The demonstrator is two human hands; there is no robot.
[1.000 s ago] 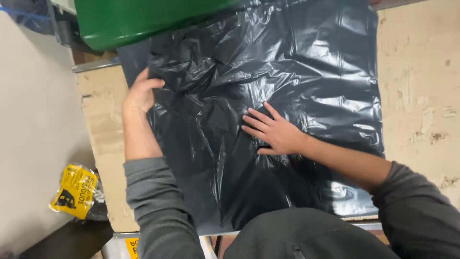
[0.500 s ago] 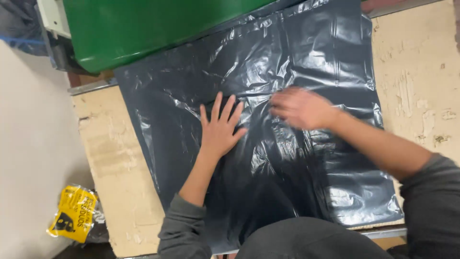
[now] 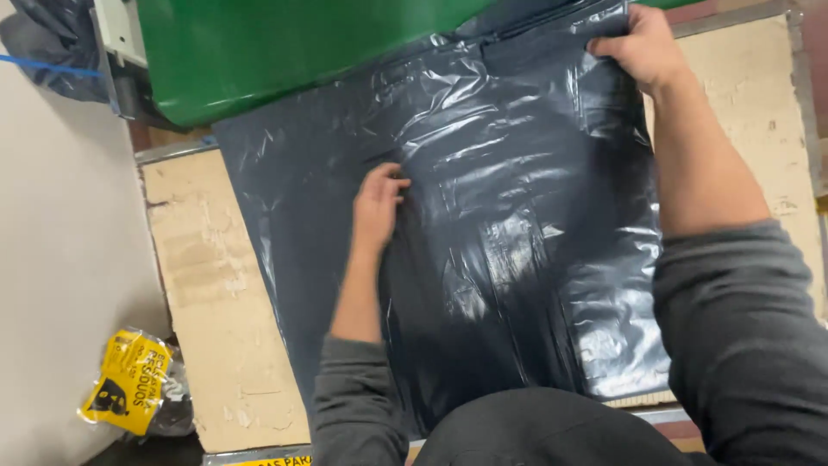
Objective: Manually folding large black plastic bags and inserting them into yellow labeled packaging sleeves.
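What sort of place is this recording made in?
Probably a workshop or a waste-handling work area, not a home. A worn, paint-chipped worktable carries a large black plastic bag spread flat, a big green bin stands at its far edge, and a yellow pack of bags lies on the floor.

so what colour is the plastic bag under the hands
Black, glossy and crinkled plastic bag; clearest in the head view.

Two bare hands, left [image 3: 377, 203], right [image 3: 640, 47], forearms uncovered, dark grey sleeves [image 3: 742, 336] pushed up, soft knit fabric
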